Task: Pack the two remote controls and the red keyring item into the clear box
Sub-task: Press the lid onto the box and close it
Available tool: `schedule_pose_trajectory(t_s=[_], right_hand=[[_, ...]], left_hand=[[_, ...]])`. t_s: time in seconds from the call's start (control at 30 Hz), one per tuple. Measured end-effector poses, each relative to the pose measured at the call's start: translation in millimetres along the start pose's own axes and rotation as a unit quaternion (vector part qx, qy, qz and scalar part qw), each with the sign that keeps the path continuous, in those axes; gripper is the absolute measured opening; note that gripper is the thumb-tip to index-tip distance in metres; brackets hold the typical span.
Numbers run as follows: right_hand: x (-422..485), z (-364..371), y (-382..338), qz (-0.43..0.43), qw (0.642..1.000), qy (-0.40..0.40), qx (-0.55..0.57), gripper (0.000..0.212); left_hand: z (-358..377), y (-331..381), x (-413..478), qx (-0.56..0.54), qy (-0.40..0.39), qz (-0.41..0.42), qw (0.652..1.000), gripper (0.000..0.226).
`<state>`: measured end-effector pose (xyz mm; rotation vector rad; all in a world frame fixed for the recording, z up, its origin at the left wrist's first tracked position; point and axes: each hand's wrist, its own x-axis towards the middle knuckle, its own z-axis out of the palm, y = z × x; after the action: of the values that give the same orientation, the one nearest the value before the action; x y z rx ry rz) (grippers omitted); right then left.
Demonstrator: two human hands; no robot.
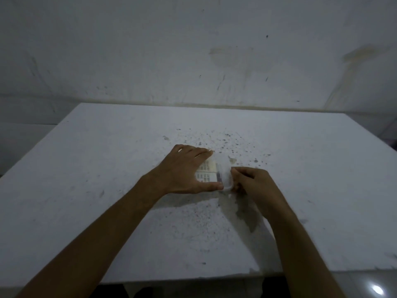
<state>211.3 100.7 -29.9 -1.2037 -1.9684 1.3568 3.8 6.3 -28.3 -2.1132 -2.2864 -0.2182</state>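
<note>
The clear box [214, 175] sits on the white bench [86, 168], near its middle, with both hands on it. The left hand [184, 171] spans the box from above, fingers at its far edge and thumb along its near edge, clamped across it. The right hand [251, 181] is curled against the box's right end, fingertips pinched together on what looks like a lid edge or flap; exactly what they hold is too blurred to tell. Pale remote controls [207, 174] with rows of buttons show through the box beside the left hand. No red keyring is visible. The box looks light, thin-walled and slippery, so holding it by opposite edges seems wise.
</note>
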Motion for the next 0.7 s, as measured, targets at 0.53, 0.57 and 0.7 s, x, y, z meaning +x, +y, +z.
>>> schedule_pose_trajectory(t_s=[0.53, 0.57, 0.7], right_hand=[[60, 6, -27, 0.044, 0.998, -0.026, 0.031, 0.011], [59, 7, -25, 0.042, 0.998, -0.026, 0.029, 0.011], [63, 8, -21, 0.063, 0.997, -0.025, 0.043, 0.012]], left_hand=[[-3, 1, -2, -0.028, -0.01, -0.004, 1.0, 0.11], [-3, 1, -2, -0.028, -0.009, -0.006, 1.0, 0.111], [-3, -1, -1, -0.029, -0.011, -0.007, 1.0, 0.11]])
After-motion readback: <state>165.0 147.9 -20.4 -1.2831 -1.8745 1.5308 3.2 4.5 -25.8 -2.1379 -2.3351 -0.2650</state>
